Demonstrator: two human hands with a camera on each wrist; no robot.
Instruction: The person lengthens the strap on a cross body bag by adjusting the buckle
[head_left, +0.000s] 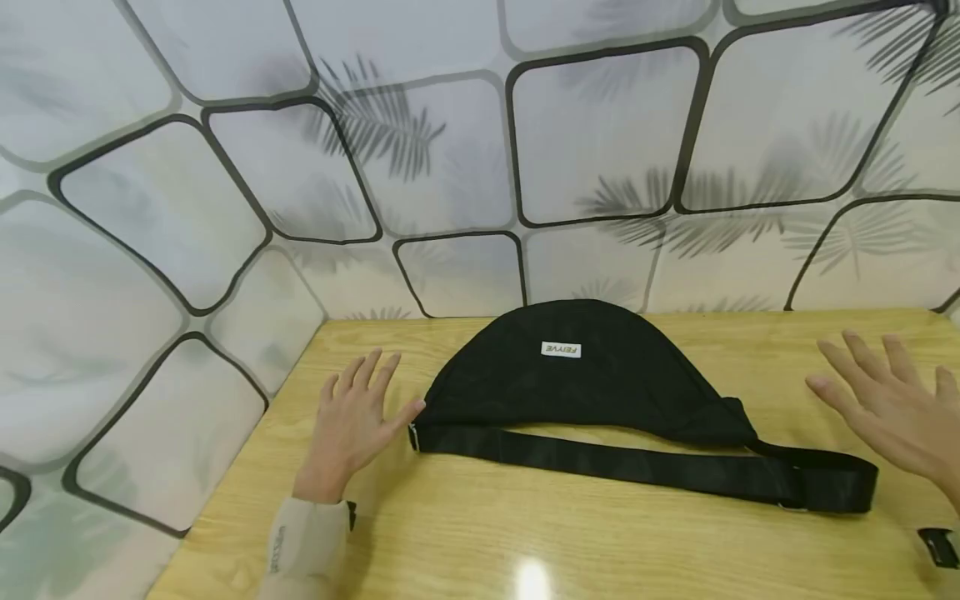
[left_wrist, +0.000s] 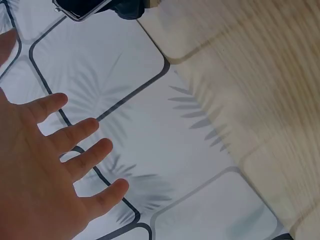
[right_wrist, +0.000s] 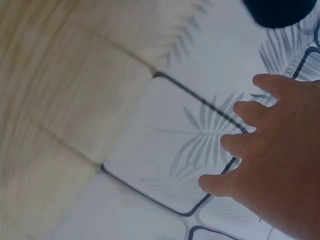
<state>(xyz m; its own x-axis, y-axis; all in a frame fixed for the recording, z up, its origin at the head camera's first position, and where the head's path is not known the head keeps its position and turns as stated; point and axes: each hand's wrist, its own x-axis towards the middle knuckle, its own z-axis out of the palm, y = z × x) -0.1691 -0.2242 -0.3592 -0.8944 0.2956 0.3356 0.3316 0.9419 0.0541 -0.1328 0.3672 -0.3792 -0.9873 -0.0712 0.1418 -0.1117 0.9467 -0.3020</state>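
A black waist bag [head_left: 592, 383] with a curved top lies on the wooden table in the head view. Its small white label [head_left: 561, 349] reads upside down. The black strap [head_left: 600, 461] runs along the bag's near side and folds back in a loop at the right. My left hand [head_left: 356, 425] is spread beside the bag's left end, thumb close to the buckle [head_left: 414, 437]; whether it touches cannot be told. My right hand [head_left: 892, 400] hovers with fingers spread, to the right of the bag and apart from it. Neither hand holds anything.
The wooden table [head_left: 465, 533] meets a wall [head_left: 600, 142] with a stone-and-leaf pattern at the back, and another patterned wall [head_left: 97, 275] on the left. A bright light reflection shows near the table's front.
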